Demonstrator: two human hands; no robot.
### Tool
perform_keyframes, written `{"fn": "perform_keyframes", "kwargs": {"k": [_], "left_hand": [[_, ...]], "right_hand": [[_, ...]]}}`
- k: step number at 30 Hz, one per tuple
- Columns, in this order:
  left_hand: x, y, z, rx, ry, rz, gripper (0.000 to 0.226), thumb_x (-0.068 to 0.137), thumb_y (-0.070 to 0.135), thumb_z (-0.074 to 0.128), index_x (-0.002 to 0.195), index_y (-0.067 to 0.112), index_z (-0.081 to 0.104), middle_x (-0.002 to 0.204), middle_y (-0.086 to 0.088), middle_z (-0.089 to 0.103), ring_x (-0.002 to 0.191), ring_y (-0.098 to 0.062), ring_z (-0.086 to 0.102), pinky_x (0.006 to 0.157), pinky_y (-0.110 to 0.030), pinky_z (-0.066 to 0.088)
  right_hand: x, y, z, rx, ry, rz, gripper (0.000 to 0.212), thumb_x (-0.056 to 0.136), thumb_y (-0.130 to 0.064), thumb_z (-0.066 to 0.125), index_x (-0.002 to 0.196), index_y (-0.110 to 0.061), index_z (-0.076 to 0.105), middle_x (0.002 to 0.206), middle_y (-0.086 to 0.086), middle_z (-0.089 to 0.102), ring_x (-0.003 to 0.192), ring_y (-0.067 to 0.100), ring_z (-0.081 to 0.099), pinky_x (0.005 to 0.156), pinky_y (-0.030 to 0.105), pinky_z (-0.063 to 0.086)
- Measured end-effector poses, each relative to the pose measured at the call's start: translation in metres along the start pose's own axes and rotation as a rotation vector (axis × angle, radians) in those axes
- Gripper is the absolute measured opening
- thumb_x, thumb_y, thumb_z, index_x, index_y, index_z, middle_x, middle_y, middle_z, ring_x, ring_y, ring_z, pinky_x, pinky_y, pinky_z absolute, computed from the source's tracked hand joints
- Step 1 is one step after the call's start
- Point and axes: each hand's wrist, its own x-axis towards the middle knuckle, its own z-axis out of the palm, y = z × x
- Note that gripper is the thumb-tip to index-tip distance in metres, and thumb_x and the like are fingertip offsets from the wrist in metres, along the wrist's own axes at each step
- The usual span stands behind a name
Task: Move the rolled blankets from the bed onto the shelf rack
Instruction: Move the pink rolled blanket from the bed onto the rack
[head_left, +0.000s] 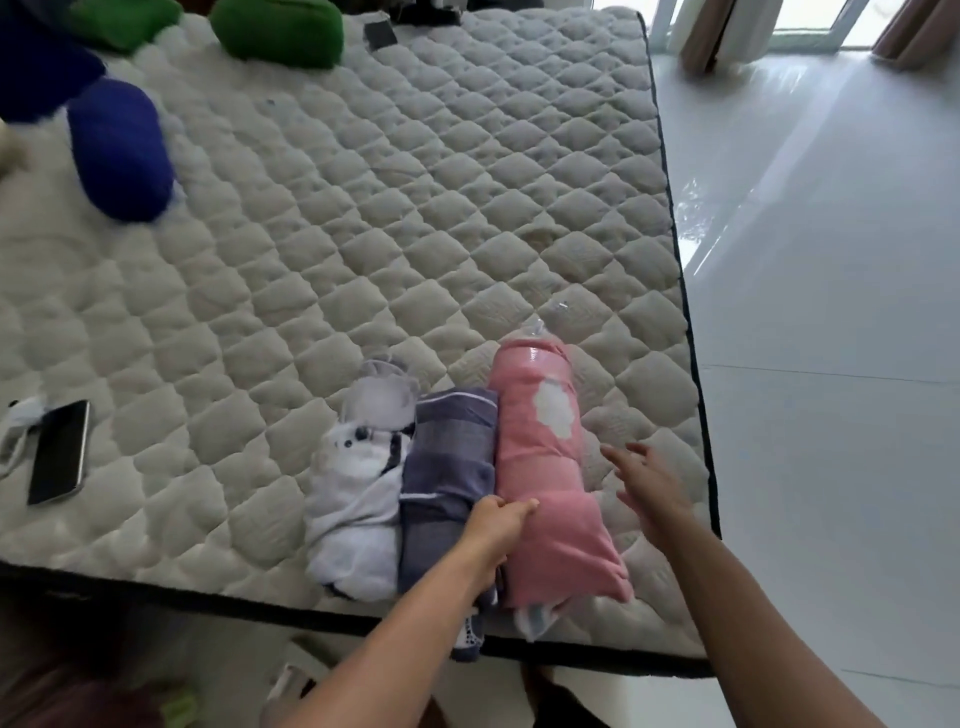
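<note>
A black phone (58, 452) is laid face up near the left side of the quilted mattress, beside a white cable (21, 423). Brown curtains (709, 34) are seen above the glossy white floor (831, 234).

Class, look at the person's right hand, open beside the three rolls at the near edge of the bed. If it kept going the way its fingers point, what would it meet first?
Probably the pink rolled blanket: the right hand points at its side, though depth is unclear.

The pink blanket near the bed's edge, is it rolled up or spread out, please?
Rolled up: the pink blanket lies as a tight tube on the bed.
</note>
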Motion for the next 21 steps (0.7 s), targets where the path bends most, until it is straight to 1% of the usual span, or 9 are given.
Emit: {"fn": "perform_keyframes", "kwargs": {"k": [3, 5, 7, 9, 12, 15, 18, 19, 21], "left_hand": [[0.009, 0.007, 0.012, 0.076, 0.053, -0.042, 0.067, 0.086, 0.033, 0.061, 0.140, 0.004, 0.034, 0.138, -0.010, 0.047, 0.117, -0.025, 0.051, 0.092, -0.032, 0.042], [0.010, 0.016, 0.013, 0.087, 0.059, -0.070, 0.070, 0.086, 0.033, 0.061, 0.143, 0.004, 0.031, 0.141, -0.010, 0.045, 0.115, -0.024, 0.050, 0.091, -0.031, 0.043], [0.012, 0.026, 0.011, 0.070, 0.026, -0.116, 0.063, 0.088, 0.033, 0.060, 0.140, 0.006, 0.036, 0.138, -0.009, 0.048, 0.105, -0.022, 0.049, 0.086, -0.031, 0.041], [0.014, 0.033, 0.006, 0.088, -0.003, -0.139, 0.061, 0.086, 0.035, 0.062, 0.137, 0.009, 0.042, 0.133, -0.007, 0.053, 0.107, -0.022, 0.052, 0.085, -0.033, 0.042], [0.011, 0.037, 0.006, 0.102, -0.013, -0.136, 0.066, 0.077, 0.041, 0.067, 0.134, 0.012, 0.049, 0.124, -0.006, 0.061, 0.110, -0.024, 0.058, 0.086, -0.033, 0.046], [0.007, 0.043, 0.012, 0.121, 0.001, -0.074, 0.065, 0.077, 0.041, 0.066, 0.131, 0.008, 0.050, 0.117, -0.006, 0.063, 0.093, -0.021, 0.060, 0.077, -0.031, 0.049], [0.000, 0.055, 0.014, 0.169, 0.011, 0.024, 0.059, 0.082, 0.040, 0.065, 0.129, 0.006, 0.052, 0.110, -0.008, 0.061, 0.080, -0.019, 0.057, 0.071, -0.029, 0.048], [-0.004, 0.060, 0.013, 0.190, 0.019, 0.066, 0.060, 0.082, 0.041, 0.065, 0.130, 0.006, 0.052, 0.113, -0.011, 0.062, 0.083, -0.020, 0.059, 0.072, -0.029, 0.049], [-0.015, 0.068, 0.009, 0.226, 0.043, 0.147, 0.064, 0.082, 0.043, 0.064, 0.132, 0.005, 0.052, 0.128, -0.014, 0.060, 0.104, -0.026, 0.062, 0.086, -0.034, 0.050]], "right_hand": [[0.018, -0.003, 0.014, -0.077, -0.140, 0.080, 0.060, 0.083, -0.039, 0.067, 0.131, -0.011, 0.044, 0.121, 0.009, 0.055, 0.103, 0.023, 0.053, 0.090, 0.042, 0.049], [0.023, 0.005, 0.023, -0.113, -0.216, 0.143, 0.064, 0.077, -0.051, 0.068, 0.127, -0.014, 0.050, 0.118, 0.003, 0.056, 0.100, 0.019, 0.053, 0.077, 0.032, 0.049], [0.027, 0.016, 0.026, -0.097, -0.287, 0.194, 0.081, 0.064, -0.072, 0.067, 0.126, -0.022, 0.055, 0.126, -0.002, 0.059, 0.109, 0.017, 0.057, 0.089, 0.035, 0.052], [0.037, 0.028, 0.025, -0.071, -0.334, 0.209, 0.095, 0.049, -0.083, 0.068, 0.127, -0.029, 0.056, 0.130, -0.002, 0.061, 0.113, 0.020, 0.061, 0.100, 0.042, 0.049], [0.022, 0.009, 0.022, -0.092, -0.391, 0.188, 0.093, 0.055, -0.079, 0.068, 0.131, -0.027, 0.052, 0.129, -0.001, 0.061, 0.111, 0.020, 0.062, 0.100, 0.040, 0.050], [0.020, -0.007, 0.018, -0.115, -0.396, 0.132, 0.081, 0.066, -0.070, 0.066, 0.132, -0.024, 0.052, 0.130, 0.000, 0.060, 0.112, 0.019, 0.061, 0.102, 0.038, 0.048], [0.023, -0.020, 0.009, -0.091, -0.394, 0.116, 0.081, 0.056, -0.075, 0.069, 0.123, -0.031, 0.061, 0.129, 0.000, 0.063, 0.113, 0.020, 0.062, 0.106, 0.041, 0.046], [0.024, -0.022, 0.007, -0.071, -0.378, 0.136, 0.085, 0.050, -0.077, 0.071, 0.121, -0.030, 0.062, 0.127, 0.003, 0.065, 0.113, 0.023, 0.062, 0.106, 0.042, 0.046], [0.016, -0.031, 0.005, -0.044, -0.337, 0.174, 0.087, 0.047, -0.077, 0.071, 0.116, -0.025, 0.063, 0.119, 0.010, 0.067, 0.108, 0.029, 0.064, 0.102, 0.045, 0.048]]}}
